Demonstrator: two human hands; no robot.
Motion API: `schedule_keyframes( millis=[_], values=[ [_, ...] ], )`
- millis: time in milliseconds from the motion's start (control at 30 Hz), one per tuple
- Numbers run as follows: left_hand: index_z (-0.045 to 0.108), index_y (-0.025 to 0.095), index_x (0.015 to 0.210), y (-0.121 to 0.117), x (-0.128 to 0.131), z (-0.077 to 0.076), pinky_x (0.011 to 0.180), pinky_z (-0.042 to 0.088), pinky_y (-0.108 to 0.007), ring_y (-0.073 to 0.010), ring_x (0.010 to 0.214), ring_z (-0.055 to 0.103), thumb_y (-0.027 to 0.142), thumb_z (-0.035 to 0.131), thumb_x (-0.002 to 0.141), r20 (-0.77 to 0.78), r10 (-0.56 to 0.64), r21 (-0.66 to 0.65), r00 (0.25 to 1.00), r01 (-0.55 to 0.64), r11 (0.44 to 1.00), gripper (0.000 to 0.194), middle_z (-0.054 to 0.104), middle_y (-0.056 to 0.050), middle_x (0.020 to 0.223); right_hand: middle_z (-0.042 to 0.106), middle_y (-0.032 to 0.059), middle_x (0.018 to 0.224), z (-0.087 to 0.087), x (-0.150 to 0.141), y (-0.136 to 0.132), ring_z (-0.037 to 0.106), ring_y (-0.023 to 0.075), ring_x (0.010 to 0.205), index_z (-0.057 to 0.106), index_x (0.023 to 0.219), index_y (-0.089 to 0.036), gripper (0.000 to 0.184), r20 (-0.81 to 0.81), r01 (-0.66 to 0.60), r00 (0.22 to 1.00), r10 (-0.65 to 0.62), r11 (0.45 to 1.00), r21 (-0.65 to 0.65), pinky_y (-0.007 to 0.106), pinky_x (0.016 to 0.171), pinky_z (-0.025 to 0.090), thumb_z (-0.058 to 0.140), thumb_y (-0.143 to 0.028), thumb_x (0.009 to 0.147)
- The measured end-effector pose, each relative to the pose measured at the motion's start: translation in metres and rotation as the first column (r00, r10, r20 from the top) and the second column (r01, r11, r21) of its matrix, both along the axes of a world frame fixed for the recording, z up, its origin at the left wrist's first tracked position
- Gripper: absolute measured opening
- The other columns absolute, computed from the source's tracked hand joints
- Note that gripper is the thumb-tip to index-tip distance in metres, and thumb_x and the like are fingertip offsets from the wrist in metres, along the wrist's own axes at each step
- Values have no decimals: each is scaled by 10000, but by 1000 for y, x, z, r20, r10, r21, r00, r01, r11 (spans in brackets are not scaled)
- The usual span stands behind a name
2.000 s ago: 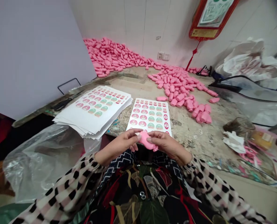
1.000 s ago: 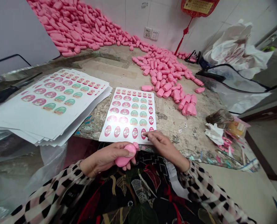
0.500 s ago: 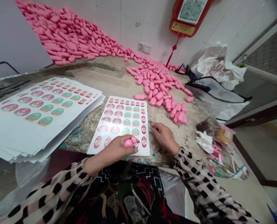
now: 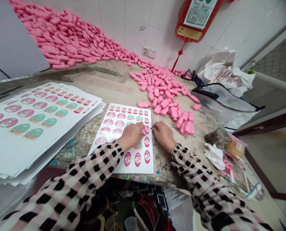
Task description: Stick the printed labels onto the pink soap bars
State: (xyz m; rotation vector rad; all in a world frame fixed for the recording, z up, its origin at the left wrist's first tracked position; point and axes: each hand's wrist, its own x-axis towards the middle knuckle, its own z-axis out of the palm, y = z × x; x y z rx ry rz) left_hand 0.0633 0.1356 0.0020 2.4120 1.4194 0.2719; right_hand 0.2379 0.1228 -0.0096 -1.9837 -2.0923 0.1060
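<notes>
A sticker sheet (image 4: 123, 128) with pink and green oval labels lies on the worn table in front of me. My left hand (image 4: 131, 136) rests on the sheet, fingers curled round a small pink plastic piece (image 4: 143, 130) that barely shows at its fingertips. My right hand (image 4: 162, 134) sits at the sheet's right edge, fingertips pinched close to an oval label (image 4: 147, 129); what they hold, if anything, I cannot make out. Both arms wear checked sleeves.
A thick stack of sticker sheets (image 4: 37, 115) lies at the left. Pink plastic pieces (image 4: 167, 93) are heaped along the wall and spill toward the sheet. Plastic bags (image 4: 226, 73) and scraps (image 4: 216, 155) crowd the right side. The table's front edge (image 4: 157, 179) is close to my lap.
Both hands have moved forward from my lap onto the sticker sheet. The left hand still grips the pink piece; the right hand's fingers have come to the sheet's right-hand column.
</notes>
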Motion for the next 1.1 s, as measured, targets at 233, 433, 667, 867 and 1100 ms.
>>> schedule_keyframes(
  millis=[233,433,667,867,1100],
  values=[
    [574,244,969,19,-2,0,649,406,-317,-260,845,609,440,553,752,-53,-5,-104,999,-1,995,293,655,-59,896,600,16,914,0,8,8,561,154,803,609,871,-228,152,-6,-98,995,98,995,-30,265,646,333,479,-308,868],
    [575,276,1063,26,-1,-1,691,414,-349,-290,948,592,448,567,728,-86,-27,-133,996,15,991,377,632,-76,1090,609,20,901,2,11,12,560,156,797,629,853,-225,152,-41,-132,991,129,989,-67,263,645,336,504,-312,854],
    [554,318,1172,30,2,8,754,432,-379,-314,1056,551,511,573,723,-135,-69,-167,988,45,985,490,463,-48,1371,613,20,843,-1,17,17,552,143,762,643,810,-211,128,-198,-170,969,148,981,-97,254,688,367,544,-291,816],
    [536,328,1229,35,2,7,811,422,-401,-337,1104,514,538,600,691,-156,-104,-175,982,77,982,581,352,-25,1456,629,-5,733,-16,13,16,536,133,671,625,740,-199,121,-401,-33,916,-28,989,-144,247,609,359,575,-308,759],
    [510,359,1267,41,3,0,811,410,-401,-343,1103,501,559,633,658,-141,-91,-189,986,63,980,653,370,-29,1445,639,-2,754,-14,5,13,534,128,671,611,743,-199,145,-328,17,943,-52,994,-107,240,590,332,549,-326,776]
  ],
)
